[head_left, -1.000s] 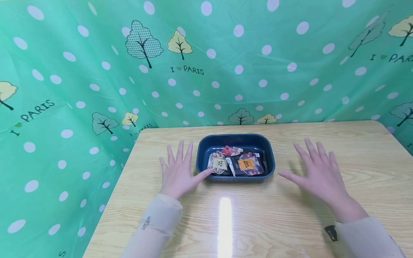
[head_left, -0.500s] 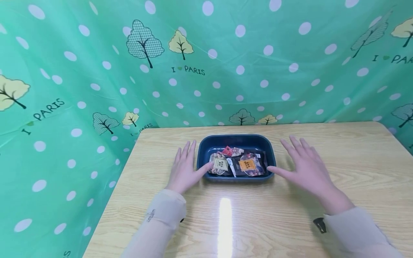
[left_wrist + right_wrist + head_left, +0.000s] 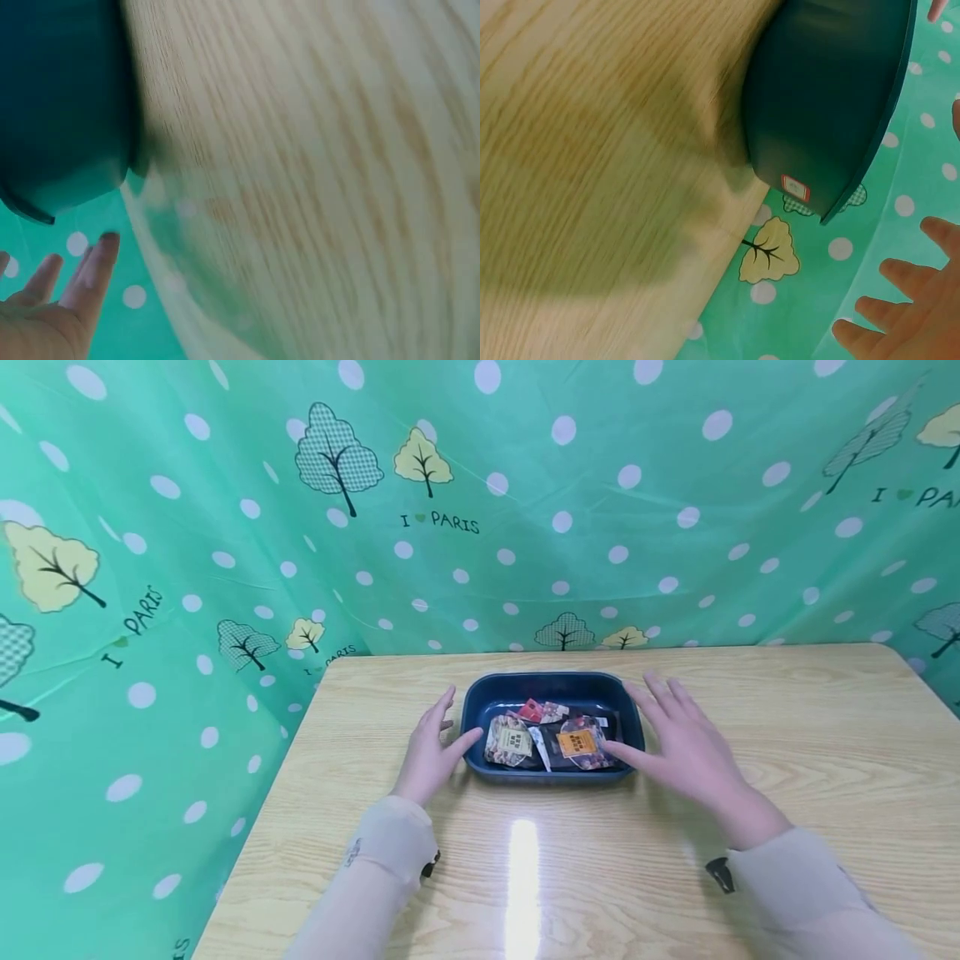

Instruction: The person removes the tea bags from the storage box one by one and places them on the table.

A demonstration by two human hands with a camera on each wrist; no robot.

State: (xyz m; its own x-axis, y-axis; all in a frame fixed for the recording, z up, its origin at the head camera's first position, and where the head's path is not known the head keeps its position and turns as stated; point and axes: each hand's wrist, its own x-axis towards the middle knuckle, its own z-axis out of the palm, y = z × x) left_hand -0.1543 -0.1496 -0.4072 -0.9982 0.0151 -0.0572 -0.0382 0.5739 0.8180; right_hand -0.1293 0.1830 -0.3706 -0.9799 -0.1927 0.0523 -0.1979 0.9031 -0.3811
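Observation:
A dark blue rectangular tub (image 3: 551,777) stands on the wooden table. Inside it lie several printed packets: one with a cream label (image 3: 514,742), one with an orange label (image 3: 577,742), and small red and patterned ones (image 3: 532,710) behind. My left hand (image 3: 427,756) is at the tub's left side, fingers extended and thumb by the rim. At the right side, my right hand (image 3: 686,747) spreads its fingers, its thumb overlapping the tub's right end in the head view. In the right wrist view the tub's outer wall (image 3: 825,97) shows a small red-edged sticker (image 3: 795,187).
The wood-grain table (image 3: 810,735) extends to both sides and in front of the tub. A green polka-dot curtain (image 3: 517,518) with trees and lettering hangs behind and to the left. A bright light reflection (image 3: 522,885) lies on the tabletop.
Both hands have moved inward toward the tub, the left one rightward and the right one leftward. The left hand has turned more on edge. The tub and packets stay in place.

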